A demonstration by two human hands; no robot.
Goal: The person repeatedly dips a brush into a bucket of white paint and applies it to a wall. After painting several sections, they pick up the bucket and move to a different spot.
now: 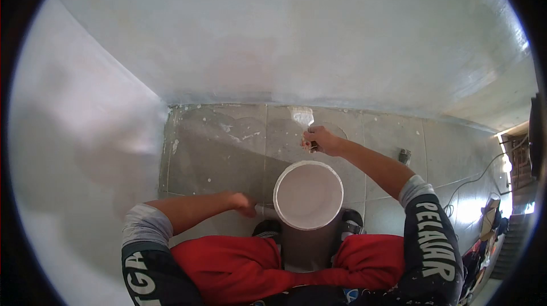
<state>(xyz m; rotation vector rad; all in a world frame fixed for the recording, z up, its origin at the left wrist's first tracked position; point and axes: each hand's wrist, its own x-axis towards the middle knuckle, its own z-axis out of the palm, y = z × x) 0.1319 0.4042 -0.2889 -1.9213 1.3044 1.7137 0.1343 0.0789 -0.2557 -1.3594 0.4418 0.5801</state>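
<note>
My right hand (322, 140) is closed around the handle of a wide paintbrush (302, 115). Its whitish bristles point away from me, toward the foot of the wall. Nearer to me, between my feet, stands a round white bucket (308, 195) with pale paint inside. My left hand (245, 204) hangs just left of the bucket, fingers downward and blurred, so their grip does not show.
A pale painted wall (342, 38) rises ahead, and another wall (85, 135) stands on the left. Paint spots mark the grey tiled floor (228, 160). At right are a small dark object (404, 156), a cable (458, 191) and assorted items.
</note>
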